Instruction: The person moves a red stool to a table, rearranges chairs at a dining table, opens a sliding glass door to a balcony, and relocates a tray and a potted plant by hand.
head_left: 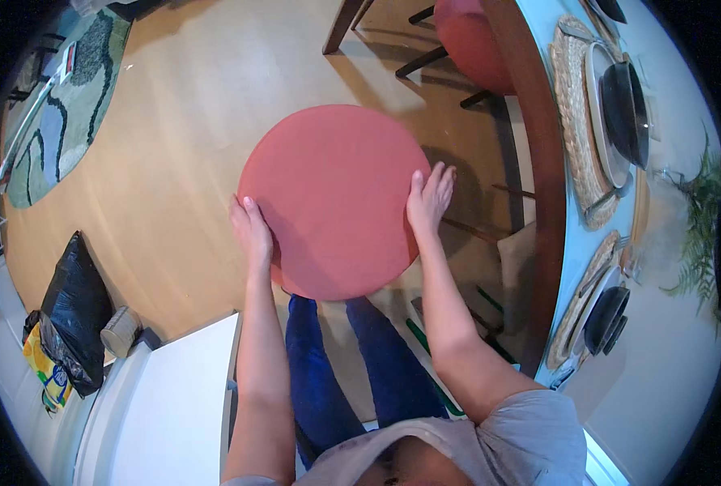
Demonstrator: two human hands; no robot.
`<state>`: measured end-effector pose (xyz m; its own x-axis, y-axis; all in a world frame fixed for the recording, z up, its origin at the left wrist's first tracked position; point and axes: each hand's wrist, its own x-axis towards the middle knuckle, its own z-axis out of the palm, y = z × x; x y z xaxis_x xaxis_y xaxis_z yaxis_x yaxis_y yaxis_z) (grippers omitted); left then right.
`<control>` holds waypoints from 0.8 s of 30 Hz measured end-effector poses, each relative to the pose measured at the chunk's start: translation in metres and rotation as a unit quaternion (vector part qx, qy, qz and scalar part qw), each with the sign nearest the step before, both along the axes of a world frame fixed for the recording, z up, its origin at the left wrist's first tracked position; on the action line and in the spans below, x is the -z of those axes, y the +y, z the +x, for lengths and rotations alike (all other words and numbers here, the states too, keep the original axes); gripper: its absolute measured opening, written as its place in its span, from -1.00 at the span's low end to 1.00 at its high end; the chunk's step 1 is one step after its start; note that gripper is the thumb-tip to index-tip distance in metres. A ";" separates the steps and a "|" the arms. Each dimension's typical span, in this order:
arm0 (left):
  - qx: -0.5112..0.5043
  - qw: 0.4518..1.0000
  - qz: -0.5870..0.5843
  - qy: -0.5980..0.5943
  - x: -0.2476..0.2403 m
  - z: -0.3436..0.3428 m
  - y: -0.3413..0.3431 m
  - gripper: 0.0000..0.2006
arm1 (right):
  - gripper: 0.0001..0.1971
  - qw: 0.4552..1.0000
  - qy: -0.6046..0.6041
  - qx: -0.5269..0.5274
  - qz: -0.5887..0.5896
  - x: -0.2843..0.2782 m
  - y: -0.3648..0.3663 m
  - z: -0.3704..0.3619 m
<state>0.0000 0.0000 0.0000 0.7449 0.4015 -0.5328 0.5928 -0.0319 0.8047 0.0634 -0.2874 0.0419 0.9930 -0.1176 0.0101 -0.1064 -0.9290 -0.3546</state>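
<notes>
A large round red padded seat (336, 202), like the top of a stool or pouf, is in front of my legs. My left hand (253, 232) grips its left edge, with the thumb on top and the other fingers partly hidden over the side. On the opposite edge, my right hand (431, 197) presses against the rim, thumb on top and fingers along the side. The seat's underside and whatever supports it are out of sight.
To the right runs a dining table (548, 194) with a brown edge, set with woven placemats, plates and dark bowls (623, 113). A red chair (474, 44) stands by its far end. On the left are a black bag (77, 312), a white cabinet (178, 405) and a patterned rug (69, 113).
</notes>
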 end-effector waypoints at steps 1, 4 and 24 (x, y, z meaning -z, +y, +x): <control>-0.020 0.999 0.045 -0.013 -0.004 0.005 -0.007 -0.25 | -0.37 0.993 -0.023 0.078 -0.085 0.014 0.005 0.009; -0.077 0.996 -0.019 -0.028 -0.012 -0.012 0.017 -0.23 | -0.46 0.994 -0.051 -0.048 -0.088 -0.006 0.124 -0.016; -0.169 0.956 -0.236 0.045 0.030 -0.060 0.034 -0.40 | -0.48 0.996 0.045 -0.052 -0.053 -0.026 0.004 -0.098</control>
